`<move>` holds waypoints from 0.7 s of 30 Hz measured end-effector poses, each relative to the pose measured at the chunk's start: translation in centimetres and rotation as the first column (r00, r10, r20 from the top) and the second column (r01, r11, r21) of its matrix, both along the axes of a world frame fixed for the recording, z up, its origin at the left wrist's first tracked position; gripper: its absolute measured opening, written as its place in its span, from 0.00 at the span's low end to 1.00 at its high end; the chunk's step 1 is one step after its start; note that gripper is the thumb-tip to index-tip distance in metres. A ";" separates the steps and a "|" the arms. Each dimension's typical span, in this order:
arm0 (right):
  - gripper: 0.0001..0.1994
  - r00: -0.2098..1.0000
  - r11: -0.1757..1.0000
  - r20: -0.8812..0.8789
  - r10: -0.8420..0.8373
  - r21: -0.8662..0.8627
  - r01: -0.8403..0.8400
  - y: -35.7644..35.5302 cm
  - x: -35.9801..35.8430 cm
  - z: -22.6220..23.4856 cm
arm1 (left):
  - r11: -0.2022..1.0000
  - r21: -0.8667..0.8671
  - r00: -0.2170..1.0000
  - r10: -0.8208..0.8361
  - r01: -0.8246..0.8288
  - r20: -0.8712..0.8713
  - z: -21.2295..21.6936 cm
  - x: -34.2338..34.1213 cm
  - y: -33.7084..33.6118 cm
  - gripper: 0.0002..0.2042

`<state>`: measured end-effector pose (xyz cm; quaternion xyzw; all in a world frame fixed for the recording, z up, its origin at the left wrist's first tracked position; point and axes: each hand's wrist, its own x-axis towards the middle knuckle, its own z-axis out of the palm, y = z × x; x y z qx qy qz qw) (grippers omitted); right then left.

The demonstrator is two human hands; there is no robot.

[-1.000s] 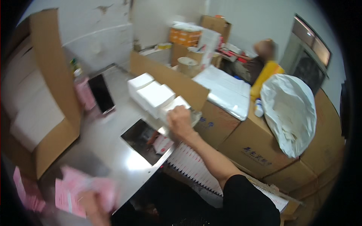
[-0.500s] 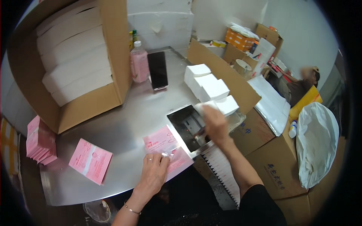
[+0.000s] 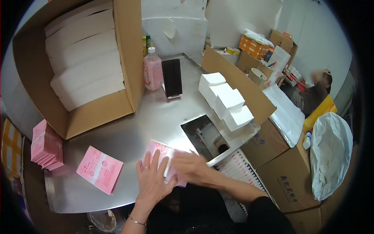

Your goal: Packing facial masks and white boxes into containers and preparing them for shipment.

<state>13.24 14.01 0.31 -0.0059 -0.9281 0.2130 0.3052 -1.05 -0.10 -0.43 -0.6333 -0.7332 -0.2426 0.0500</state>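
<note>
My left hand (image 3: 153, 177) lies over pink printed paper (image 3: 156, 146) at the table's front edge, its fingers spread and pressing down. A narrow white strip (image 3: 168, 168) shows across the paper between my hands. My right hand (image 3: 193, 168) is over the right part of the same paper, smeared by motion; its fingers and anything in them are hard to make out. To the left lies a flat pink printed packet (image 3: 100, 169) with a white band across its middle. Farther left stands a pile of similar pink packets (image 3: 46, 145).
A rectangular opening (image 3: 196, 134) is set in the metal table (image 3: 132, 146). Beyond it are white paper stacks (image 3: 230, 102). A carton (image 3: 132, 58) of white bundles, a pink bottle (image 3: 153, 70) and a phone (image 3: 172, 78) stand behind. Cartons (image 3: 290, 179) and a white bag (image 3: 331, 156) flank the right; another person sits farther back.
My right hand has come from beside the white stacks down and left onto the pink paper. My left hand has spread its fingers over it. The view has shifted slightly.
</note>
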 end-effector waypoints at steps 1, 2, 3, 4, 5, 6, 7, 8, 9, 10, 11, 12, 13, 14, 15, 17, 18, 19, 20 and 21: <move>0.08 0.971 0.963 0.006 -0.241 0.128 0.238 1.8 1.8 0.4 | 0.999 0.053 0.997 -0.003 0.007 -0.079 0.0 -0.2 0.0 0.27; 0.07 0.887 0.859 -0.017 -0.461 0.243 0.451 3.8 3.3 1.0 | 0.999 0.052 0.997 0.000 0.004 -0.077 0.3 -0.2 -0.2 0.27; 0.10 0.786 0.738 -0.056 -0.616 0.307 0.600 5.7 4.9 2.2 | 0.997 -0.014 0.994 0.071 -0.073 -0.086 0.7 0.2 -0.6 0.27; 0.13 0.651 0.577 -0.110 -0.751 0.368 0.729 7.4 6.2 3.5 | 0.988 -0.073 0.986 0.131 -0.138 -0.099 0.9 0.6 -0.6 0.26; 0.10 0.588 0.468 -0.216 -0.779 0.423 0.776 9.0 6.8 4.3 | 0.988 0.006 0.975 0.152 -0.153 -0.163 0.4 0.7 -0.4 0.27; 0.07 0.527 0.352 -0.322 -0.787 0.468 0.811 10.6 7.5 4.2 | 0.990 0.013 0.979 0.137 -0.137 -0.151 0.7 1.2 0.0 0.27; 0.07 0.520 0.337 -0.322 -0.791 0.480 0.810 11.8 8.9 3.2 | 0.986 -0.111 0.991 0.123 -0.127 -0.044 1.3 1.8 0.3 0.29; 0.08 0.499 0.371 -0.232 -0.835 0.433 0.821 13.2 10.1 1.8 | 0.966 -0.234 0.991 0.123 -0.107 0.056 1.8 2.1 0.5 0.30; 0.09 0.492 0.413 -0.137 -0.860 0.378 0.828 13.9 10.1 1.3 | 0.966 -0.231 0.990 0.132 -0.115 0.057 1.8 2.0 0.6 0.30; 0.09 0.500 0.420 -0.140 -0.855 0.378 0.825 14.4 10.2 0.9 | 0.980 -0.165 0.994 0.106 -0.110 -0.032 1.8 1.9 0.7 0.31; 0.08 0.475 0.411 -0.105 -0.874 0.365 0.835 14.1 10.5 0.8 | 0.990 -0.108 0.990 0.079 -0.092 -0.117 1.9 2.0 0.5 0.31; 0.08 0.450 0.400 -0.070 -0.890 0.352 0.846 13.8 10.6 0.8 | 0.989 -0.115 0.990 0.083 -0.096 -0.112 2.1 1.9 0.5 0.31; 0.08 0.453 0.405 -0.061 -0.889 0.353 0.843 13.8 10.6 1.0 | 0.995 -0.061 0.983 0.068 -0.079 -0.172 2.6 1.5 0.8 0.30; 0.08 0.445 0.404 -0.043 -0.894 0.352 0.845 14.0 10.3 1.6 | 0.999 -0.005 0.970 0.052 -0.054 -0.236 2.9 1.1 1.0 0.29; 0.08 0.437 0.402 -0.024 -0.899 0.350 0.846 14.1 10.2 1.8 | 0.999 -0.009 0.970 0.049 -0.053 -0.236 2.7 0.9 0.9 0.29; 0.07 0.468 0.431 -0.051 -0.882 0.312 0.847 14.0 10.5 1.2 | 0.999 -0.035 0.993 0.012 -0.016 -0.114 2.1 0.4 0.7 0.30; 0.07 0.499 0.461 -0.084 -0.863 0.277 0.843 13.9 10.5 1.0 | 0.999 -0.039 0.993 0.014 -0.019 -0.116 1.8 0.6 0.6 0.30; 0.07 0.502 0.465 -0.081 -0.861 0.273 0.842 14.0 10.5 1.1 | 0.996 -0.064 0.988 0.051 -0.061 -0.148 1.6 0.9 0.5 0.29; 0.09 0.505 0.453 -0.165 -0.847 0.271 0.849 13.9 10.6 1.1 | 0.990 -0.093 0.980 0.089 -0.107 -0.178 1.3 1.2 0.4 0.28; 0.12 0.504 0.443 -0.248 -0.827 0.266 0.856 13.6 10.5 1.2 | 0.988 -0.102 0.979 0.094 -0.114 -0.179 1.1 1.7 0.3 0.28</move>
